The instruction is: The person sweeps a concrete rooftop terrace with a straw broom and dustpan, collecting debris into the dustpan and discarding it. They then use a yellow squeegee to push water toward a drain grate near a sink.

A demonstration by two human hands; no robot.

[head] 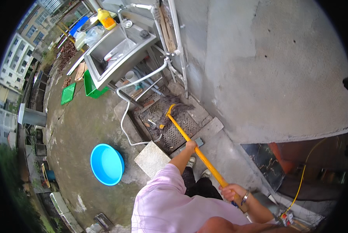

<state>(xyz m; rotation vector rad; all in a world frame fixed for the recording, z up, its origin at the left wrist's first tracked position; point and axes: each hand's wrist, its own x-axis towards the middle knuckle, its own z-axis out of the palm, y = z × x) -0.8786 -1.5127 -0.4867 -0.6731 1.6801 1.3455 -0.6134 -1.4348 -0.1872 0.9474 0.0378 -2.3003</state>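
A mop with a yellow handle (pixel 209 166) slants across the view. My left hand (pixel 191 144) grips the handle about midway, palm wrapped around it. Lower down, near the handle's end, my right hand (pixel 232 192) is closed on it, with a bracelet on the wrist. The grey string mop head (pixel 177 105) rests spread over a perforated metal plate (pixel 177 135) in a low drain area beside the wall. Small bits of debris lie on the plate, including an orange piece (pixel 161 126).
Above the drain stands a stainless-steel sink (pixel 124 54) with its tap running and a yellow jug (pixel 106 19) beside it. A white hose (pixel 124 119) loops down to the plate. A stone slab (pixel 152 159), blue basin (pixel 107 164) and green crate (pixel 93 87) sit on the concrete floor.
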